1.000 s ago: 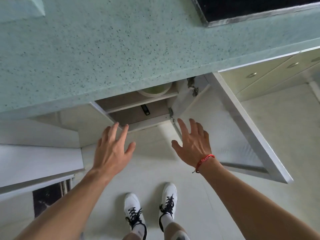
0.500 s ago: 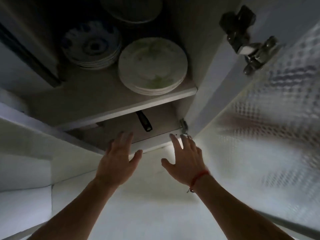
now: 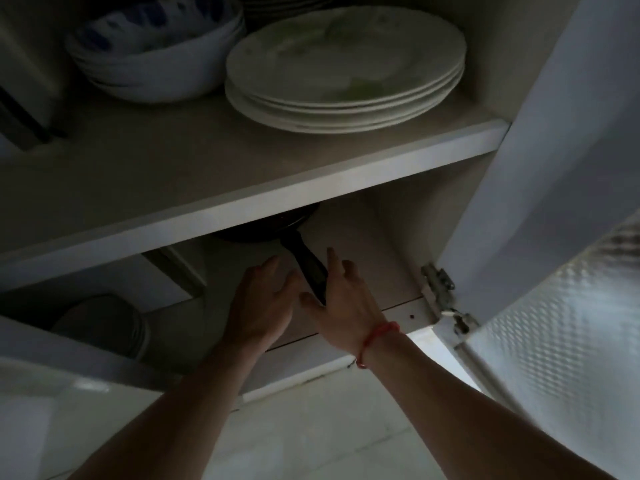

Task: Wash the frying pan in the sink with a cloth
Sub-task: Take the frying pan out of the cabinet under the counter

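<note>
A black round frying pan (image 3: 273, 227) is stored deep on the lower cabinet shelf (image 3: 374, 261).
Its long handle (image 3: 306, 261) is pointed at the shelf's front edge, flanked by the left hand (image 3: 263, 306) and right hand (image 3: 346, 301), fingers released.

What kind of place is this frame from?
Most likely a home kitchen, looking into an open low cupboard: stacked plates and bowls on the shelf, a black frying pan beneath it, a hinged door swung open at right.
</note>
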